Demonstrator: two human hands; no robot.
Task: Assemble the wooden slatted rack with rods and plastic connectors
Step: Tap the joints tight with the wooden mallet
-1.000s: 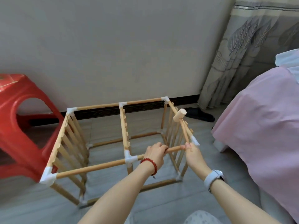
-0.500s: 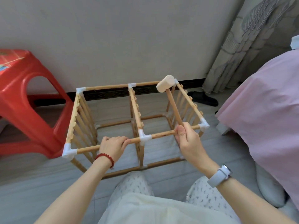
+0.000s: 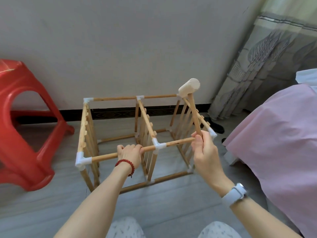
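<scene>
On the grey floor [image 3: 171, 206], against the wall, the wooden rack [image 3: 145, 134] is standing upright as an open box frame: slatted panels at left, middle and right, rods running between them, white plastic connectors [image 3: 82, 159] sitting at the corners and mid-joints. Left hand [image 3: 130, 152] is wrapping its fingers around the near top rod [image 3: 178, 142], between the front-left corner connector and the middle connector. Right hand [image 3: 204, 152] is gripping the handle of a small wooden mallet [image 3: 189, 87], fingers curled round it low down; mallet head is hovering up near the rack's far right corner. Right hand is sitting just beside the rod's right end. Red stool [image 3: 25, 134] is standing left of the rack, pink bed cover [image 3: 274, 143] lying to the right.
</scene>
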